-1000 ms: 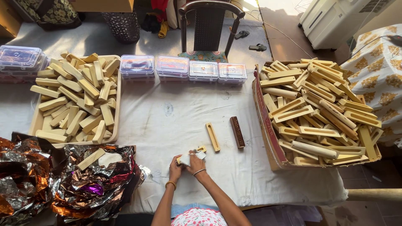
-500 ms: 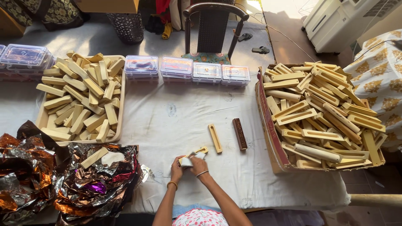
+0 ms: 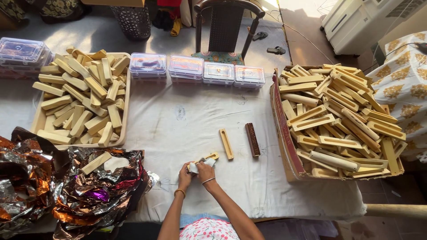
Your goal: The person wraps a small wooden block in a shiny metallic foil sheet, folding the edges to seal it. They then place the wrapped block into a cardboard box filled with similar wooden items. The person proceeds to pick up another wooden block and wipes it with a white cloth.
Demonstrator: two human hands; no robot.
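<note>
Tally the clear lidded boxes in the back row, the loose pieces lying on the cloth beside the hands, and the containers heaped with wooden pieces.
Clear lidded boxes in the row: 4
Loose pale wooden slotted piece on the cloth: 1
Loose dark brown bar: 1
Heaped containers, tray and cardboard box: 2
Total: 8

You hold a pale slotted wooden piece [image 3: 210,157] low over the white cloth, one end poking out rightward; a small white rag [image 3: 196,165] is pressed against it, partly covering it.

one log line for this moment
left hand + right hand: both on pale wooden bar with white cloth | spare slotted bar | dark brown bar
</note>
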